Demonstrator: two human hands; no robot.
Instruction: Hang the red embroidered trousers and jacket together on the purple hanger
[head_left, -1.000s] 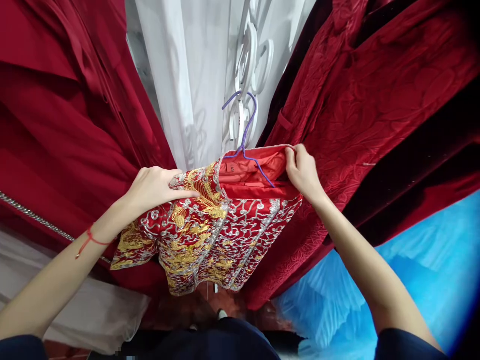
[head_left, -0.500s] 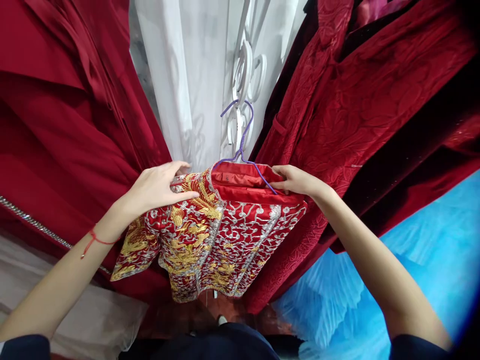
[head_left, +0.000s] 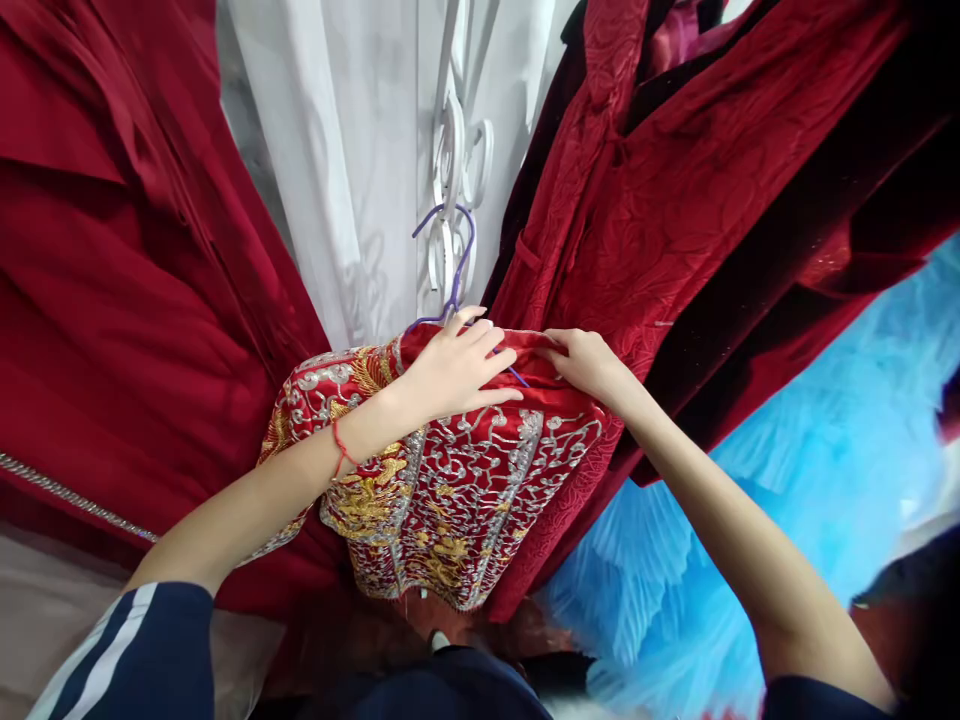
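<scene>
A red jacket [head_left: 465, 490] with gold and silver embroidery hangs in front of me, partly on a purple wire hanger [head_left: 469, 250]. My right hand [head_left: 589, 365] grips the jacket's red satin edge at the right, thumb and fingers closed on it. Over the neck opening is my left hand [head_left: 465, 368], fingers stretched out and spread, near the hanger's neck. It covers part of the collar and the hanger. The hanger's right arm shows at the opening beside my fingers. The hanger's hook sits up by a white scrolled metal piece [head_left: 452, 150].
Long dark red gowns hang at the left [head_left: 112, 300], and a red patterned dress [head_left: 690, 210] hangs at the right. White curtain-like cloth [head_left: 360, 150] is behind. Blue ruffled tulle [head_left: 720, 560] spreads at lower right.
My left hand has moved right from the jacket's left shoulder to over the neck opening. My right hand keeps its hold on the edge. The view has shifted slightly.
</scene>
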